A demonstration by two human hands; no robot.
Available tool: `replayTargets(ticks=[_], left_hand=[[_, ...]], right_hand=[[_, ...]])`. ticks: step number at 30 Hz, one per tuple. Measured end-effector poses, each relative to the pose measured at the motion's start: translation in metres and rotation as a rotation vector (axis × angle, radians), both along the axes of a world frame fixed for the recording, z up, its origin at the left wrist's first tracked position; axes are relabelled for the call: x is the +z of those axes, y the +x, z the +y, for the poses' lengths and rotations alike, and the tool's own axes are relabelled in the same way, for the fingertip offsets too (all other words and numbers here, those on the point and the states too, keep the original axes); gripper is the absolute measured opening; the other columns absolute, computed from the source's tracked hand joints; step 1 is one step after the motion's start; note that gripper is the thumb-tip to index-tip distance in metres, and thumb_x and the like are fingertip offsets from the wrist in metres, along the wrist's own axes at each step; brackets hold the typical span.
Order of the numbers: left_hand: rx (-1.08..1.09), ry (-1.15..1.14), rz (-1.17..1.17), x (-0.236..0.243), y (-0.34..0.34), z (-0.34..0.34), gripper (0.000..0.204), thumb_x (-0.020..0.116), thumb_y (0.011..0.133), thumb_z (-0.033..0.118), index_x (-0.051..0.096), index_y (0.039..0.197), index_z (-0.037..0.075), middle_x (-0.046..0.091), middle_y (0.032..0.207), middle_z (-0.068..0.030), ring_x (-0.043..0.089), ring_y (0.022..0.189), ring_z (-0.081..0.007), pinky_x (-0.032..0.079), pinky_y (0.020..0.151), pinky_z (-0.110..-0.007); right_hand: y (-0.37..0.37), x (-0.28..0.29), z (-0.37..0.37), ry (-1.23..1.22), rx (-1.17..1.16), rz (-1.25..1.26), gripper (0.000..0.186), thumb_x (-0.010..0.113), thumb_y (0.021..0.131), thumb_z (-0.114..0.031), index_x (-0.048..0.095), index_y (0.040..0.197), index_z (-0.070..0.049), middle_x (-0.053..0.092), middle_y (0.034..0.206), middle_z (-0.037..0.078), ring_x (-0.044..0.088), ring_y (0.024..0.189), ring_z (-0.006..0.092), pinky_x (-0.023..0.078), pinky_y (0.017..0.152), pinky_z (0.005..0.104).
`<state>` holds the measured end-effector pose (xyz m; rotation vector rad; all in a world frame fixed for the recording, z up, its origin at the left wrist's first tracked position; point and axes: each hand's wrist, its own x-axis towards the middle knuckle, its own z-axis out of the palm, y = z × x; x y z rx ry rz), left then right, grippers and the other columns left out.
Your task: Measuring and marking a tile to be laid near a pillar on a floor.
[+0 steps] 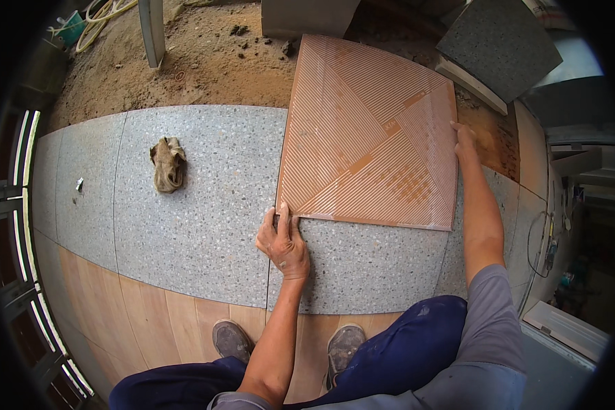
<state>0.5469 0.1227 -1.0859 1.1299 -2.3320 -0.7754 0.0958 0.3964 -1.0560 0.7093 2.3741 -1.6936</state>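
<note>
A big brown tile (369, 133) is in the middle, ridged side up, over the speckled gray floor (198, 236). The left hand (284, 244) has its fingers holding the near left corner. The right hand (465, 143) has its fingers holding the right edge. This looks like the handling step. The next move seems to need a firm, even hold.

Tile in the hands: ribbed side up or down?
Ribbed side up: the tile shows its ridges to the camera, left hand at its near-left corner, right hand on its right edge.
</note>
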Motion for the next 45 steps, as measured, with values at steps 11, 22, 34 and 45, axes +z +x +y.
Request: replayTargets(ticks=[11, 22, 34, 45], left_hand=[[0.014, -0.038, -0.044, -0.003, 0.0, -0.002, 0.04, 0.073, 0.092, 0.023, 0.068, 0.132, 0.022, 0.06, 0.132, -0.0052, 0.05, 0.122, -0.0249, 0.031, 0.106, -0.044], [0.032, -0.043, -0.066, 0.002, -0.005, -0.001, 0.038, 0.072, 0.093, 0.026, 0.069, 0.131, 0.022, 0.062, 0.124, -0.0023, 0.051, 0.12, -0.0213, 0.031, 0.105, -0.043], [0.07, -0.033, -0.08, -0.003, -0.007, -0.004, 0.053, 0.072, 0.093, 0.03, 0.057, 0.141, 0.013, 0.059, 0.122, -0.0053, 0.051, 0.117, -0.0253, 0.031, 0.106, -0.045], [0.126, 0.024, -0.119, 0.0, -0.011, -0.005, 0.047, 0.073, 0.091, 0.035, 0.063, 0.132, 0.014, 0.059, 0.121, -0.0049, 0.052, 0.117, -0.0264, 0.033, 0.106, -0.046]], right_hand=[[0.0, -0.002, -0.009, -0.01, -0.001, -0.012, 0.064, 0.068, 0.09, -0.009, 0.04, 0.14, 0.021, 0.042, 0.149, 0.034, 0.045, 0.136, 0.0408, 0.03, 0.117, 0.0381], [-0.011, -0.002, -0.002, -0.061, -0.007, 0.012, 0.061, 0.065, 0.09, -0.004, 0.04, 0.14, 0.021, 0.042, 0.149, 0.034, 0.046, 0.135, 0.0415, 0.032, 0.117, 0.0397], [-0.01, -0.006, -0.003, -0.027, -0.024, 0.011, 0.06, 0.065, 0.09, -0.004, 0.04, 0.14, 0.021, 0.042, 0.149, 0.034, 0.046, 0.136, 0.0404, 0.032, 0.117, 0.0392], [-0.006, 0.0, -0.01, -0.005, -0.043, -0.004, 0.061, 0.069, 0.089, -0.007, 0.044, 0.138, 0.019, 0.046, 0.147, 0.033, 0.049, 0.133, 0.0413, 0.032, 0.116, 0.0371]])
